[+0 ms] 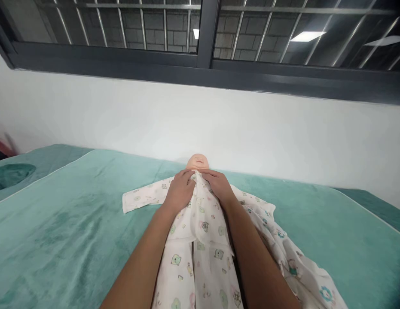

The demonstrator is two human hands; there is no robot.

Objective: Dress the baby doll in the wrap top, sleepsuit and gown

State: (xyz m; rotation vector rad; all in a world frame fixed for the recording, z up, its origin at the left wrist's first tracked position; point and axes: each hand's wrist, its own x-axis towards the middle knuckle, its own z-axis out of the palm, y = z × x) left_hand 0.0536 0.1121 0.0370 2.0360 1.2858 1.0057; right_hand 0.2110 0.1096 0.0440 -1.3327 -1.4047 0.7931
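Note:
A baby doll (197,162) lies on its back, its head toward the wall. It wears a white baby shirt (204,210) printed with small green and pink animals, sleeves spread to both sides. At the left of the neckline, my left hand (182,191) has its fingers closed on the shirt's collar edge. My right hand (219,185) grips the opposite side of the collar, just under the doll's chin. Matching white trousers (178,274) extend below the shirt between my forearms. The fingertips are partly hidden in the cloth.
White printed cloth (303,266) lies crumpled to the right, partly behind my right forearm. A green plush cover (74,219) spreads under everything. Beyond it rise a white wall (148,116) and a dark-framed window (206,64) with metal bars. Something red (3,149) shows at the far left.

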